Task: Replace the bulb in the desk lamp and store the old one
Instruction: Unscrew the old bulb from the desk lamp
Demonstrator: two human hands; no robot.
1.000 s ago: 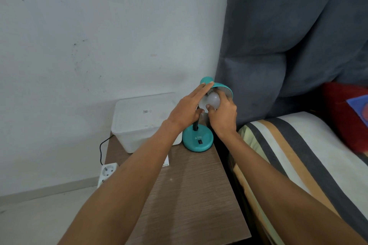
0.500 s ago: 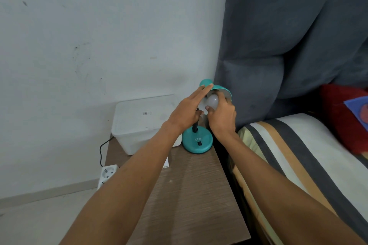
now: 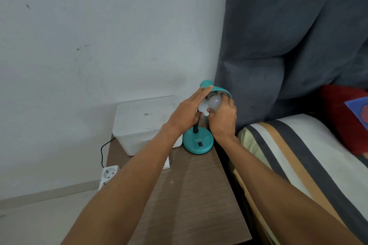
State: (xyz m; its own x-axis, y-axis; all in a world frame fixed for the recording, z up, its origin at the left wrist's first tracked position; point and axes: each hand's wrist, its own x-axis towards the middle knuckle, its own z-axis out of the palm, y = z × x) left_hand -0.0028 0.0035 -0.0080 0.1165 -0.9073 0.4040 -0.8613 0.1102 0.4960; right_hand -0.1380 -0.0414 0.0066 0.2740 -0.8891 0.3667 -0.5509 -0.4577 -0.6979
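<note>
A teal desk lamp [image 3: 198, 142] stands at the back right of a wooden bedside table [image 3: 185, 197], its shade [image 3: 206, 84] tilted toward me. A white bulb [image 3: 214, 102] sits in the shade's mouth. My right hand [image 3: 223, 118] grips the bulb with thumb and fingers around it. My left hand [image 3: 188, 112] rests flat against the shade's left side, fingers stretched up to its top, steadying it. The socket is hidden behind the bulb and my hands.
A white lidded plastic box [image 3: 145, 123] stands left of the lamp against the wall. A small card [image 3: 166, 164] lies under my left forearm. A power strip [image 3: 108, 174] with a black cable lies on the floor. A striped bed [image 3: 298, 165] and grey curtain [image 3: 288, 36] are on the right.
My right hand has shifted its grip round the bulb, the thumb now lower. The left hand stays on the shade, and the lamp has not moved.
</note>
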